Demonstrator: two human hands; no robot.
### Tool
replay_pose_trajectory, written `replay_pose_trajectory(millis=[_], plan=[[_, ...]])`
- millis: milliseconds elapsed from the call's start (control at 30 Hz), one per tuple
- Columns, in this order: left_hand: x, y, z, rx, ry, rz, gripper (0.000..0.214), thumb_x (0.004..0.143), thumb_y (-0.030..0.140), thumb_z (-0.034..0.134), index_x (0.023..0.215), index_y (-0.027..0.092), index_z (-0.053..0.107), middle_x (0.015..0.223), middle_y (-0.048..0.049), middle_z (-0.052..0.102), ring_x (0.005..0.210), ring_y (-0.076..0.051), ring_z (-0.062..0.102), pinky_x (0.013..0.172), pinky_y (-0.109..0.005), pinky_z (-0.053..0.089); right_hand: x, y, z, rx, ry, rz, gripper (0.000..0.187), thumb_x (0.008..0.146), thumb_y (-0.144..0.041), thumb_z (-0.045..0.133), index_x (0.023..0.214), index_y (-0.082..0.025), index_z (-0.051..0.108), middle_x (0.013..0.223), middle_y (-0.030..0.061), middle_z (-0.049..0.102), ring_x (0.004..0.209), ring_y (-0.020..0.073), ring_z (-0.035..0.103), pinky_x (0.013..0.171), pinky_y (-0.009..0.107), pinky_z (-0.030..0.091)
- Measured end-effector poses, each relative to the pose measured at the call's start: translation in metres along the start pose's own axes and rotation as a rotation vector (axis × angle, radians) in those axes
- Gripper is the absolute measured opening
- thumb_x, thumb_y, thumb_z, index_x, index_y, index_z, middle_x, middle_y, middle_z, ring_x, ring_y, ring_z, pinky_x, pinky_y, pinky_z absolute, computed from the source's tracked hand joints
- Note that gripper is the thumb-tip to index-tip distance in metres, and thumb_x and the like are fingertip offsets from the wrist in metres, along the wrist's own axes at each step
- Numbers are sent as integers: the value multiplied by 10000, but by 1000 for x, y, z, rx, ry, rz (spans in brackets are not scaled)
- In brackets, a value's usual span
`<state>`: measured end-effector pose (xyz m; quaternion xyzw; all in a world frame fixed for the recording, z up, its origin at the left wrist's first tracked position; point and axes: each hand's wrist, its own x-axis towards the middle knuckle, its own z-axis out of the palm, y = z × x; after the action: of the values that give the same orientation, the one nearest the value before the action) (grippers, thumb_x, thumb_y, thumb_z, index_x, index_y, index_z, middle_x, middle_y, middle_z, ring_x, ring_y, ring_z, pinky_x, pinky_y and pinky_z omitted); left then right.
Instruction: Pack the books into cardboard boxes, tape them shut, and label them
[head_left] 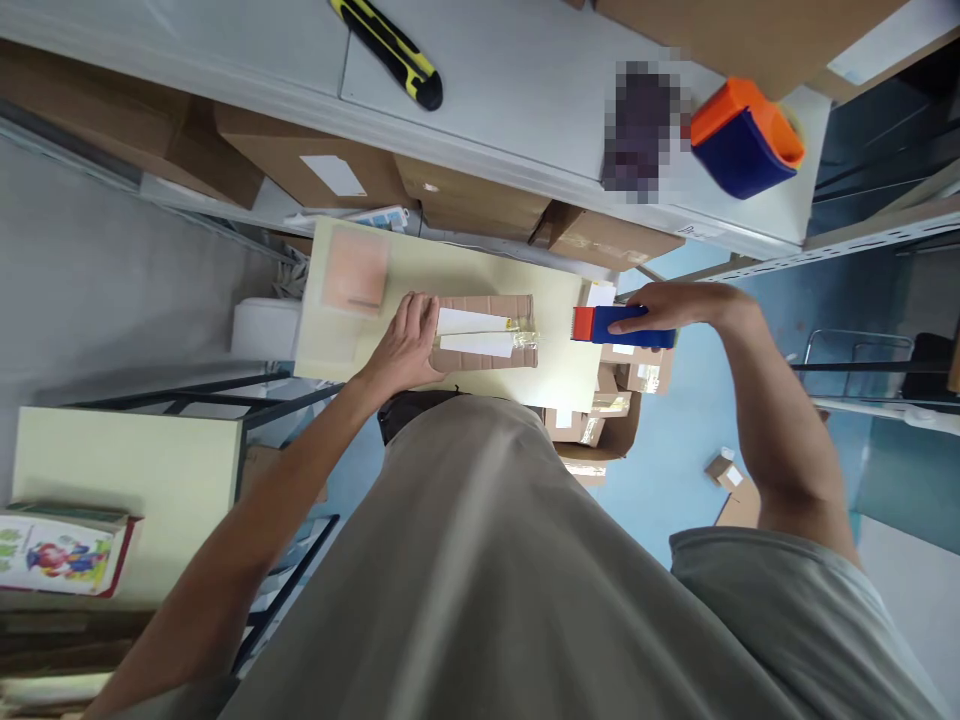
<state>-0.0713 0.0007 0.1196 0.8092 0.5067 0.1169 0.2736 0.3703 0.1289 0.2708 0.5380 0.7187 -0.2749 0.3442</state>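
Note:
A small cardboard box [487, 303] lies on a pale yellow tabletop [570, 370] in front of me. White paper labels run along its upper face, and clear tape covers its right end. My left hand [409, 345] grips the left end of this box, fingers over the far corner and thumb on the near side. To the right of the box, my right hand [652, 308] is closed around a blue and orange tape dispenser [606, 325]. The dispenser's orange toothed edge points left toward the box, with a gap between them.
On the grey shelf [510, 130] beyond lie a yellow-black box cutter [390, 55], another orange-blue tape dispenser [746, 140] and a pixelated dark object. Cardboard boxes [472, 205] sit beneath it. At right, an open carton [622, 430] holds several small boxes. Books [67, 550] lie at lower left.

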Motion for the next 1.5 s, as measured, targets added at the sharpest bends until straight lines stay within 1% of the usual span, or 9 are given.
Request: replay_pose_trajectory(millis=[133,367,500,733,900,1067,1200,1333,1500], plan=[[2,4,-1,35,-16,-24,1257,704,442,865,1697,-13,245,1725,-354,270,1634,-598,138,1313,-743,172,15,-31,14,-14,-184,60,695,969,-803,600,1017,-134,782,836,141,758,738,245,679,698,360,460],[1,7,0,76,-32,-32,1312,681,440,903,1711,5,217,1744,-369,221,1644,-596,120,1306,-739,194,22,-85,53,-89,53,107,581,1008,-630,660,1215,-96,756,1121,267,782,1028,370,751,819,382,513],[1,4,1,138,-16,-3,1266,702,409,872,1702,-18,222,1730,-387,236,1648,-580,142,1309,-717,215,27,-112,85,-102,202,148,362,1069,-430,598,1136,-118,769,1119,265,791,1055,378,752,808,396,507],[-7,9,7,168,36,24,1522,637,588,960,1729,-3,81,1769,-402,42,1666,-558,5,1328,-727,152,7,-113,117,55,357,254,431,1113,-426,477,1197,-56,681,1109,315,767,1008,381,767,750,400,515],[16,66,-9,122,138,170,1475,798,708,829,1740,95,-126,1794,-330,-69,1675,-508,-53,1331,-737,134,-20,-122,84,202,642,118,458,1104,-379,440,1383,-18,477,1071,279,766,948,385,760,773,412,522],[71,114,-51,96,324,317,1227,931,491,764,1761,190,-88,1838,-228,29,1700,-414,-74,1372,-677,76,-4,-151,12,263,1024,-115,425,1042,-310,453,1369,-39,440,1106,281,743,943,400,725,798,457,542],[108,116,-81,101,377,258,1059,935,345,735,1759,155,97,1827,-238,116,1704,-422,-32,1370,-680,93,27,-169,-55,219,1183,-145,424,1058,-231,414,1412,-5,470,1164,298,741,1078,398,715,1013,538,504],[115,109,-88,69,351,188,957,982,357,639,1746,92,129,1813,-258,163,1706,-407,4,1374,-657,115,58,-180,-104,104,1136,-68,495,1032,-129,468,1482,76,492,1312,336,701,1283,387,657,1213,548,356],[84,83,-66,-93,359,43,919,1005,452,613,1732,73,196,1791,-259,245,1692,-376,191,1368,-552,269,80,-182,-109,108,1181,-103,591,1027,-70,381,1592,95,432,1501,323,611,1477,352,528,1320,527,251]])
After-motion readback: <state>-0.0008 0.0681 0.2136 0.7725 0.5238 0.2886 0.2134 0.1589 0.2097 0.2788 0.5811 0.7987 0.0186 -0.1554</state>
